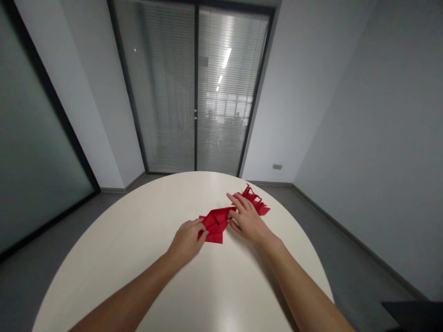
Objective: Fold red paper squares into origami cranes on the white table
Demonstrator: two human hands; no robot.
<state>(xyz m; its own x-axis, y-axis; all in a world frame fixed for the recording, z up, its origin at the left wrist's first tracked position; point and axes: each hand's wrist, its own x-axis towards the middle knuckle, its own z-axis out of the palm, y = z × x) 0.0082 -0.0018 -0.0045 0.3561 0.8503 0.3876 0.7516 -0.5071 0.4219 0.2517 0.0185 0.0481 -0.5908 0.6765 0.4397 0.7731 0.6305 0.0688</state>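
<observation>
A folded red piece that looks like paper (217, 220) is raised between my hands near the middle of the table. My left hand (187, 237) is closed on its left end, thumb and fingers pinched together. On the other side, my right hand (251, 223) grips the right corner between its lower fingers, while its upper fingers stretch out above. A flat red sheet (216, 237) shows beneath the folded piece. Beyond my right hand lies a red cut-out (258, 203) with jagged, spiky edges, partly hidden by the fingers.
The round white table (138, 249) has its curved far edge just past the red pieces. Glass doors with blinds (197, 92) stand behind it, with a grey wall (387, 138) to the right. A dark object (415, 316) shows at the lower right corner.
</observation>
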